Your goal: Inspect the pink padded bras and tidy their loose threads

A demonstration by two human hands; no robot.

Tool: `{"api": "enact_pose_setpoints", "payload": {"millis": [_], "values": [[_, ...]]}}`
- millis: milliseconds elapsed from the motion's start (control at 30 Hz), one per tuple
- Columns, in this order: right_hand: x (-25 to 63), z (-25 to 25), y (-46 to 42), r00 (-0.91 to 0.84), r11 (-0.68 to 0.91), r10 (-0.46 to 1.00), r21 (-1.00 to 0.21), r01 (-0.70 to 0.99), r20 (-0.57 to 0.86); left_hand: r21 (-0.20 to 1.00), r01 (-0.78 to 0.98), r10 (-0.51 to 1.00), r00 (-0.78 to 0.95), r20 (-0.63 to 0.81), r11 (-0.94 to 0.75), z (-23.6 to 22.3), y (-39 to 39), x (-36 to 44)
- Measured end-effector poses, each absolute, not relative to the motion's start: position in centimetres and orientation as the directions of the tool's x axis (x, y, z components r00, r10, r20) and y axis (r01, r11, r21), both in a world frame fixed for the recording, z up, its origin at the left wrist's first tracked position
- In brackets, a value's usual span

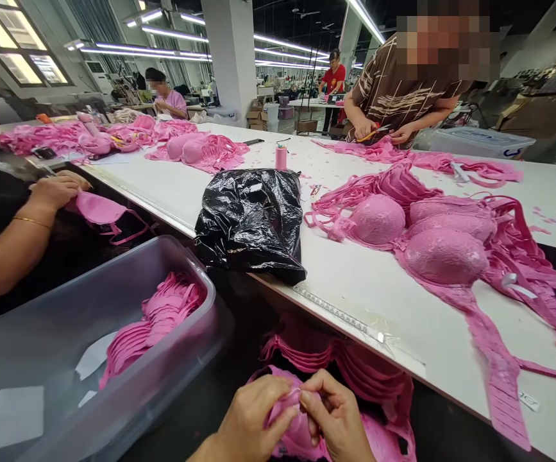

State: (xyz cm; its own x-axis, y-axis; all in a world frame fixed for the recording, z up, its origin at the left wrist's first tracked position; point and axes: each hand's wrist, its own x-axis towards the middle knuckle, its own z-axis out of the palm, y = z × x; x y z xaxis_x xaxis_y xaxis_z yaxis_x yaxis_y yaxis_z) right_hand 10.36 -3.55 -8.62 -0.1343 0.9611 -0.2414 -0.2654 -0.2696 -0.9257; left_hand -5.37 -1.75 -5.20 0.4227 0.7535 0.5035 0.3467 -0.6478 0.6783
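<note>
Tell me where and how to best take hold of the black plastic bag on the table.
Take the black plastic bag low on its near left side, probably from your side of the table. There it juts past the edge, so reaching underneath should be possible. It bulges and its film looks creased, so scooping may hold better than pinching.

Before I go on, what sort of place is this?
Likely a clothing factory: pink bras heaped on a long table, pink pieces stacked in a bin, and a person holding scissors.
</note>
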Motion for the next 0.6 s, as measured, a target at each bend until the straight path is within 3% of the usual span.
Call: {"api": "enact_pose_setpoints", "payload": {"millis": [67,167,367,533,600], "values": [[10.4,-8.4,-3.5,-0.144,-0.275,0.959,-0.925,-0.261,-0.245,0.651,0.416,0.765,0.457,0.454,-0.634,-4.6,-1.5,-5.4],[10.1,-8.5,-3.7,-0.142,-0.258,0.964,-0.929,-0.265,-0.227,0.722,0.422,0.822,0.433,0.37,-0.548,-4.3,-1.6,-5.3],[9.3,-10.2,-4.1,-0.117,-0.294,0.955,-0.926,-0.237,-0.274,0.672,0.342,0.75,0.388,0.536,-0.657,-6.8,-2.3,-5.0],[9.0,-11.7,-3.5,-0.115,-0.279,0.959,-0.929,-0.242,-0.258,0.813,0.431,0.915,0.279,0.293,-0.392,-7.7,-2.2,-4.8],[9.2,-11.6,-2.6,-0.163,-0.3,0.95,-0.924,-0.235,-0.267,0.826,0.422,0.92,0.281,0.274,-0.375,-7.8,-2.0,-5.1]]}}
